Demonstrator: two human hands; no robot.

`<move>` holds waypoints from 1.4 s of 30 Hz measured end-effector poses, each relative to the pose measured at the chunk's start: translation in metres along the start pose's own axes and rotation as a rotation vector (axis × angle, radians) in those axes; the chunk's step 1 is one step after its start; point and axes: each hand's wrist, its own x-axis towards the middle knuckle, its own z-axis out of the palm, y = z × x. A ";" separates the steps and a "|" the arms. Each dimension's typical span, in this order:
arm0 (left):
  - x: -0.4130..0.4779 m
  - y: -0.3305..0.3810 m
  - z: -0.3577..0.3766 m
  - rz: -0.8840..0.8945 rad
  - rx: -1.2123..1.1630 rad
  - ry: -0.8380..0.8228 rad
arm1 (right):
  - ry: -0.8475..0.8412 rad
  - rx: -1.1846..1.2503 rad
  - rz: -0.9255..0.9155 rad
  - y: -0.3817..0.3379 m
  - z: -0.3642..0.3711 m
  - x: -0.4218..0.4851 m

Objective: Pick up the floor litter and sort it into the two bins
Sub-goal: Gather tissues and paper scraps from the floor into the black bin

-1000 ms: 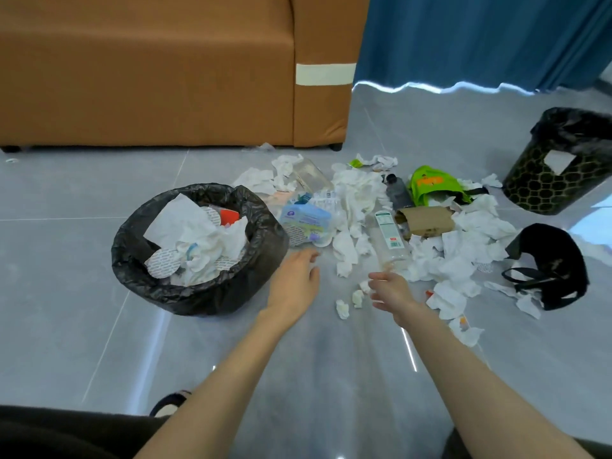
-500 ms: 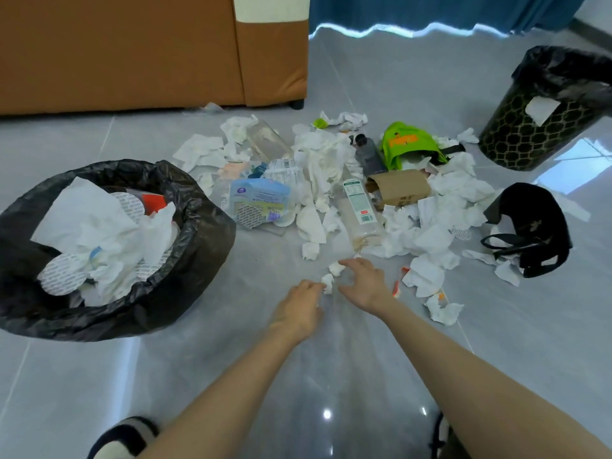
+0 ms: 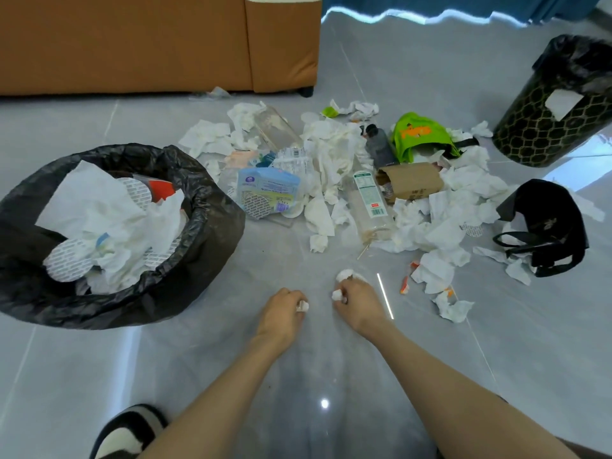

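Crumpled white tissues (image 3: 440,207) and other litter cover the grey floor ahead. My left hand (image 3: 281,314) is shut on a small tissue ball (image 3: 302,305). My right hand (image 3: 359,304) is shut on small tissue wads (image 3: 344,275), one at its fingertips and one under the thumb. A low bin with a black liner (image 3: 212,207) stands at the left, filled with tissues and foil lids. A tall dark patterned bin (image 3: 543,134) stands at the far right. A clear plastic bottle (image 3: 369,200) lies in the pile's middle.
In the pile lie a brown cardboard sleeve (image 3: 410,180), a green bag (image 3: 420,134), a dark small bottle (image 3: 381,147), a blue wipes pack (image 3: 268,190) and a black bag (image 3: 546,226). An orange sofa (image 3: 159,41) stands behind. My slipper (image 3: 129,432) is at the bottom left.
Both hands dropped to the floor near the pile's front edge, closed on small tissue wads and drew back slightly. The view tilted down and moved closer.
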 end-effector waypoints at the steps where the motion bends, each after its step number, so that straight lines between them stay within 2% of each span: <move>1: -0.004 -0.002 -0.002 -0.008 -0.010 0.003 | -0.008 0.018 0.012 -0.002 0.000 -0.004; 5: -0.014 -0.002 -0.021 -0.034 -0.043 0.061 | -0.007 0.102 0.066 -0.017 -0.006 -0.018; 9: -0.024 0.012 -0.061 0.007 -0.162 0.215 | 0.169 0.385 0.085 -0.056 -0.033 -0.024; 13: -0.042 0.028 -0.113 0.094 -0.266 0.418 | 0.244 0.666 0.044 -0.111 -0.077 -0.021; 17: -0.066 0.035 -0.170 0.124 -0.312 0.611 | 0.087 1.018 -0.048 -0.176 -0.114 -0.020; 20: -0.086 0.020 -0.207 0.086 -0.286 0.771 | -0.150 1.152 -0.118 -0.230 -0.127 -0.023; 23: -0.100 -0.003 -0.229 -0.007 -0.233 0.855 | -0.340 1.256 -0.150 -0.273 -0.124 -0.026; 26: -0.112 -0.027 -0.240 -0.126 -0.170 0.824 | -0.401 1.198 -0.192 -0.303 -0.107 -0.028; 30: -0.118 -0.058 -0.234 -0.241 -0.112 0.653 | -0.302 0.903 -0.227 -0.308 -0.084 -0.030; 37: -0.113 -0.036 -0.221 -0.123 -0.140 0.670 | -0.074 0.860 -0.223 -0.276 -0.089 -0.028; 42: -0.098 0.009 -0.207 0.021 -0.149 0.687 | 0.009 0.942 -0.071 -0.226 -0.101 -0.024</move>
